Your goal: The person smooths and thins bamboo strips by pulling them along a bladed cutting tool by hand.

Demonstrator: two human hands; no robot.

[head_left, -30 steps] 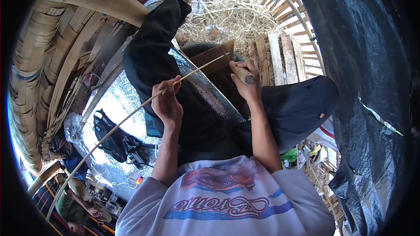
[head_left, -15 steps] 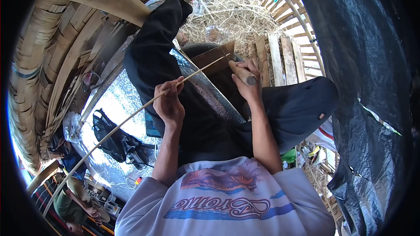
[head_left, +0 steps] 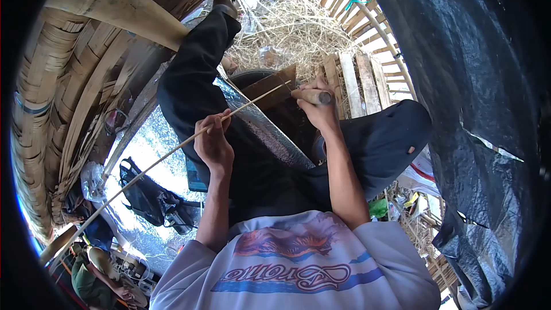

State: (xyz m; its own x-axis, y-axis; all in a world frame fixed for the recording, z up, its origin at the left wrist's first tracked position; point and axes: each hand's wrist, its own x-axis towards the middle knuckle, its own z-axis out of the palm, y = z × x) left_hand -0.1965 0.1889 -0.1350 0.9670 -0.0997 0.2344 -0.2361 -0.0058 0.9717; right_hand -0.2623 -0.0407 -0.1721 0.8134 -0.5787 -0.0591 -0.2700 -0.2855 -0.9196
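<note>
My left hand [head_left: 213,144] is closed around a long, thin bamboo stick [head_left: 155,165]. The stick slants from the lower left up to its pale tip between my hands. My right hand [head_left: 319,106] grips a tool with a thick, round wooden handle [head_left: 313,97]. Its working end lies close to the stick's tip and is too thin and dark to make out. Behind the tip, a brown wooden board [head_left: 268,84] rests over a dark round tub [head_left: 251,76].
My legs [head_left: 195,74] are spread around the work. To the left are shiny foil sheeting [head_left: 158,132], a black backpack [head_left: 143,195] and woven bamboo. Straw [head_left: 293,26] lies ahead, with black plastic sheeting [head_left: 476,109] on the right. Another person [head_left: 94,281] sits lower left.
The view has shifted a little. My right hand has turned, so the tool's handle now lies nearly level instead of sloping down to the right. The stick remains in my left hand.
</note>
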